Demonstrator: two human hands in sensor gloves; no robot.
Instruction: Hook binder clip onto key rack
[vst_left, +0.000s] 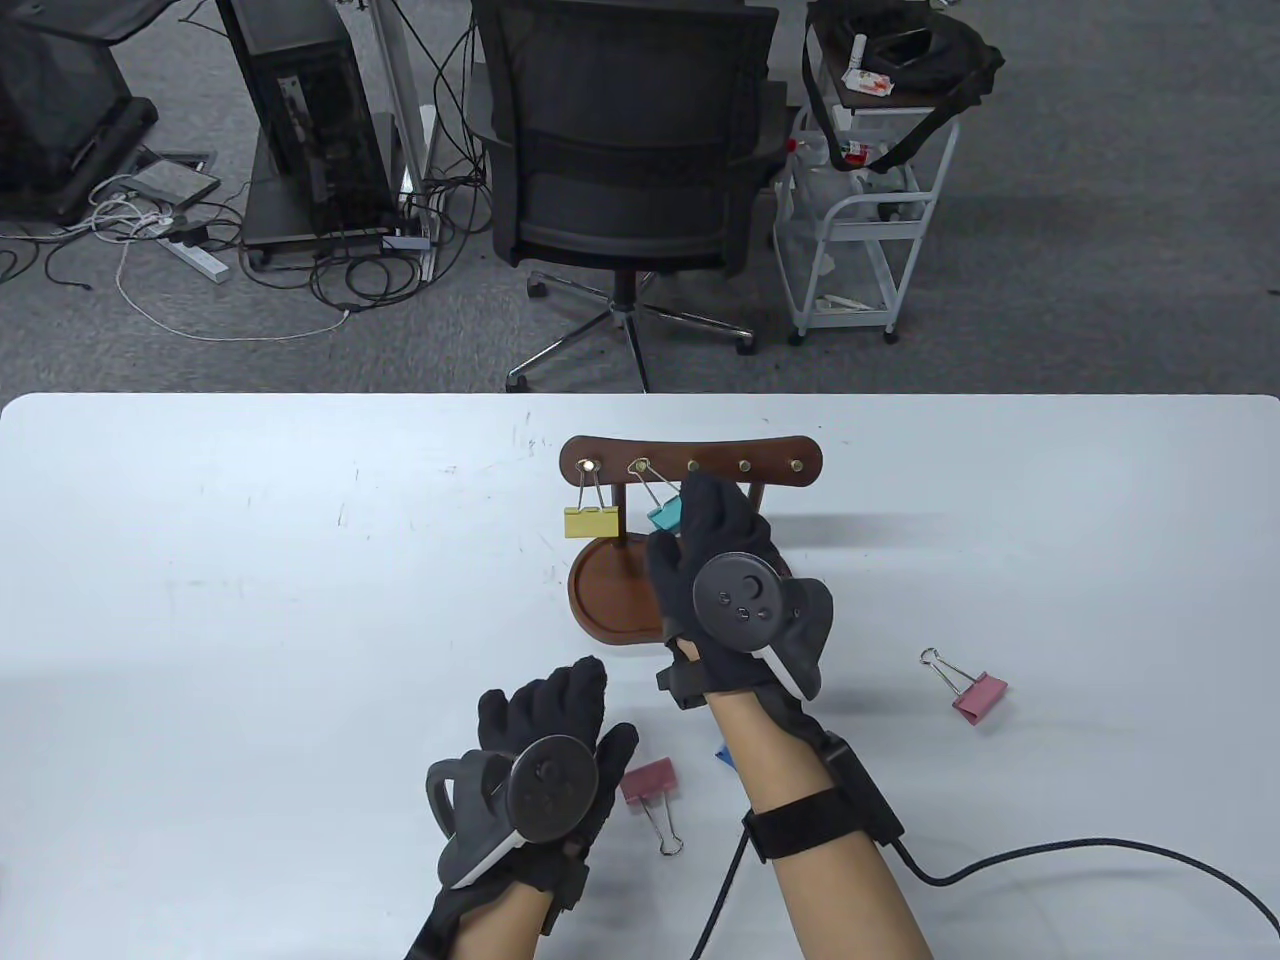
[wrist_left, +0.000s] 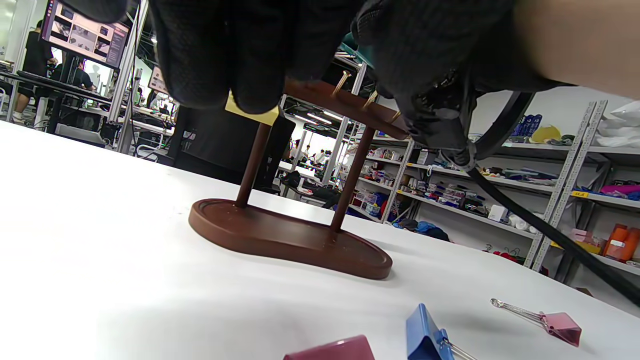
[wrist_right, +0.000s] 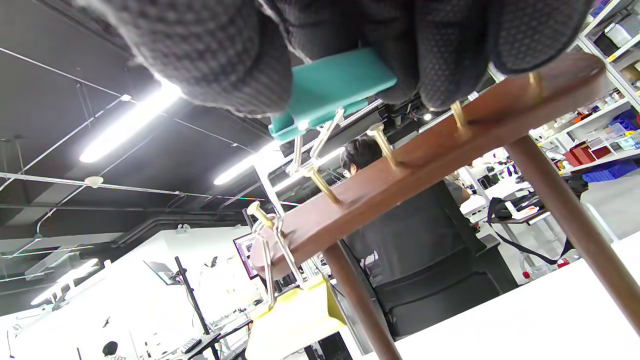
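The dark wooden key rack (vst_left: 692, 462) stands mid-table on an oval base (vst_left: 610, 600), with several brass pegs along its bar. A yellow binder clip (vst_left: 592, 520) hangs from the leftmost peg. My right hand (vst_left: 712, 535) pinches a teal binder clip (vst_left: 664, 514) whose wire handles are looped over the second peg (wrist_right: 320, 182); in the right wrist view the teal binder clip (wrist_right: 332, 90) sits between thumb and fingers. My left hand (vst_left: 545, 725) rests on the table in front of the rack, fingers relaxed and holding nothing.
Loose clips lie on the white table: a pink one (vst_left: 650, 782) by my left hand, another pink one (vst_left: 975, 692) at the right, and a blue one (wrist_left: 425, 337) under my right forearm. An office chair (vst_left: 630, 150) and white cart (vst_left: 865, 200) stand beyond the table's far edge.
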